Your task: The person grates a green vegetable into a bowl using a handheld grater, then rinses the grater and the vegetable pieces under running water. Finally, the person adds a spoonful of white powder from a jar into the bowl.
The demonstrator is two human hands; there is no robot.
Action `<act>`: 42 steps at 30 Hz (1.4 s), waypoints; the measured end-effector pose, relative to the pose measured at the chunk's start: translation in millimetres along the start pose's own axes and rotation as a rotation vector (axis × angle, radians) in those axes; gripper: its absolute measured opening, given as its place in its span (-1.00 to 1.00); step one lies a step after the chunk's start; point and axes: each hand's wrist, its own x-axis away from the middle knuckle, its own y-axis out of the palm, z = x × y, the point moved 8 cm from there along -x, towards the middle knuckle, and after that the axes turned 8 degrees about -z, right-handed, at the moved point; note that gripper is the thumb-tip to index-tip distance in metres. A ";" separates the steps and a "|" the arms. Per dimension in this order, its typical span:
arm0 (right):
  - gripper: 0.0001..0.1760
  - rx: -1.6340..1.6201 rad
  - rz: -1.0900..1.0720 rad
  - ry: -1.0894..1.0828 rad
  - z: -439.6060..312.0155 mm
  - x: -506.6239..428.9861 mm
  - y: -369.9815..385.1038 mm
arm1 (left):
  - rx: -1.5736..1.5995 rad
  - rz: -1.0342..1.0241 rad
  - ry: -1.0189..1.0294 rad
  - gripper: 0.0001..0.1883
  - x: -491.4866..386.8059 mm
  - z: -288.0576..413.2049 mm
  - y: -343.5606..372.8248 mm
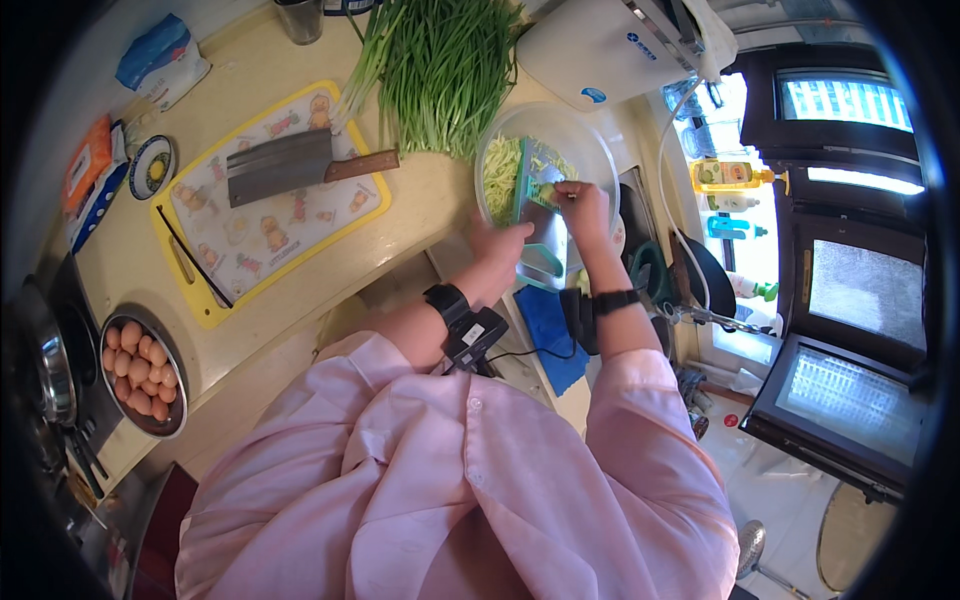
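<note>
A clear plastic bowl (609,161) stands at the counter's edge, with pale green shreds (501,176) inside. A grater with a green frame (541,255) lies across the bowl. My left hand (504,238) is at the bowl's near left rim beside the grater; its fingers are partly hidden, so its hold is unclear. My right hand (583,206) pinches a small piece of pale green vegetable (547,192) against the grater's face. To the left, a cleaver (281,166) with a wooden handle rests on a yellow-rimmed cutting board (300,236). A bunch of green chives (450,75) lies behind the bowl.
A metal bowl of eggs (180,420) sits at the left counter edge. Chopsticks (193,255) lie on the board. A small patterned dish (152,167), packages (86,172) and a white appliance (592,49) stand around. Bottles (731,174) and a faucet (720,318) are at right.
</note>
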 end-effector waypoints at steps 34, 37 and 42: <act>-0.89 0.050 0.006 0.041 6.8 -19.8 6.6 | -0.001 -0.015 -0.002 -0.35 -1.5 -1.2 0.9; -0.85 0.100 -0.046 0.085 23.0 -53.2 12.4 | -0.026 -0.024 -0.003 -0.36 0.5 2.3 1.3; -0.60 -0.151 -0.092 0.171 40.6 -39.3 4.6 | 0.022 -0.021 -0.024 -0.39 3.9 4.7 2.1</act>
